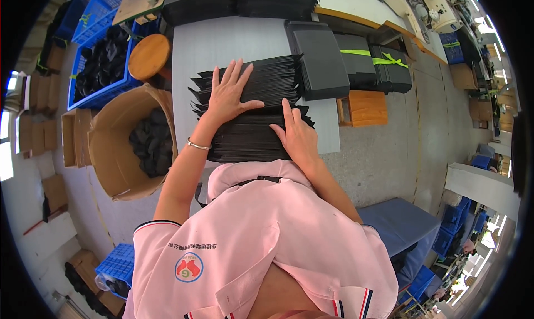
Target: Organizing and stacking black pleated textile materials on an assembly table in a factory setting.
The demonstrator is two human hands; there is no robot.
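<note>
1. My left hand (229, 94) lay open, fingers spread, flat on the fanned stack of black sheets (250, 110).
2. My right hand (298, 135) rested open on the stack's near right part, forefinger stretched forward.
3. The stack sat mid-counter (222, 41), just before me.
4. Left of the counter: a cardboard drum (114, 152) holding black pieces, and a round wooden stool (149, 56).

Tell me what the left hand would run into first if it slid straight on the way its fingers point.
Probably bare table: the left hand lies flat on the fanned stack of black sheets, fingers pointing away from the person. Past the stack's far edge, white tabletop shows, then darker stacks at the back.
</note>
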